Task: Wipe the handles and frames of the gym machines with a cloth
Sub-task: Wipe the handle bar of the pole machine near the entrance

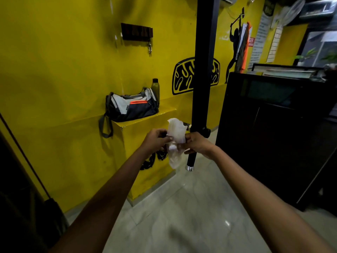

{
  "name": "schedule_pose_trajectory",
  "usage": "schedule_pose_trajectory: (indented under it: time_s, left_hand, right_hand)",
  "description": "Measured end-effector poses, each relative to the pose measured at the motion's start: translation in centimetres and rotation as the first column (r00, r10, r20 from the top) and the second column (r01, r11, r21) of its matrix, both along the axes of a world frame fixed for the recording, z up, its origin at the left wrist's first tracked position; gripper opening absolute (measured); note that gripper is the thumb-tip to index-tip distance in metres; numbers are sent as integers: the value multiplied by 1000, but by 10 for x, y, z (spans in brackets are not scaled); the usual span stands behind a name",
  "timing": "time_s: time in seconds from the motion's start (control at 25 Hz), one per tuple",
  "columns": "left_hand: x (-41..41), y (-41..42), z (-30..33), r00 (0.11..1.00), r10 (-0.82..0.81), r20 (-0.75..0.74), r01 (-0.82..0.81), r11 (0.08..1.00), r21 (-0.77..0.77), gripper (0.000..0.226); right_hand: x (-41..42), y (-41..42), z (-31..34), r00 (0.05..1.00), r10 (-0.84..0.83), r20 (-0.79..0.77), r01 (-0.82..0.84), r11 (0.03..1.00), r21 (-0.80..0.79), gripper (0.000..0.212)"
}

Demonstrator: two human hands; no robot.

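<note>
In front of me is the yellow wall [63,61], and before it a yellow ledge [145,117] that carries a grey sports bag [130,108] and a dark bottle [155,87]. At the right stands a big black counter [273,125] with papers on top. Between them the black upright frame [205,61] of a machine comes down from the top of the view, and below it a black handle [191,159] with a silver end cap hangs over the pale floor tiles [182,207].

My left hand [156,138] and my right hand [197,143] are both held out and close together, just beside the frame. Each one pinches the white cloth [176,134] with curled fingers, one on each side. The cloth is bunched, partly standing up above the fingers and partly hanging below them. It does not touch the frame yet, as far as I can see.

I think the cloth is being folded or gathered for wiping. The risk is a loose bundle: the hanging tail may catch on the knob of the frame or slip out when only one hand presses it on the round tube, so part of the handle stays unwiped.
</note>
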State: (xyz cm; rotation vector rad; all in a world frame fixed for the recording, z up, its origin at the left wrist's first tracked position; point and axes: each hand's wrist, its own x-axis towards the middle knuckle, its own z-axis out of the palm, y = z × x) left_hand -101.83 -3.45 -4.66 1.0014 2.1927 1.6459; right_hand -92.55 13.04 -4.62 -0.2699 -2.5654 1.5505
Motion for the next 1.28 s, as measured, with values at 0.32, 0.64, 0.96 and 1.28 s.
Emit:
schedule_pose_trajectory:
  time_s: [0.32,0.64,0.96,1.28]
  left_hand:
    - [-2,-1,2,1000,7,-13,-5,988,152,19]
    - [-4,6,-2,998,-4,-62,15,984,179,33]
    - [-2,1,-7,999,-36,40,28,982,185,37]
    - [3,1,-8,974,-66,216,4,962,274,31]
  right_hand:
    - [-4,-1,5,987,-93,-128,67,979,-191,25]
    - [0,2,4,985,-95,-143,39,934,-354,17]
    - [10,-7,10,996,-38,-84,21,981,-195,27]
    - [-2,-6,4,987,-88,-137,61,980,-190,24]
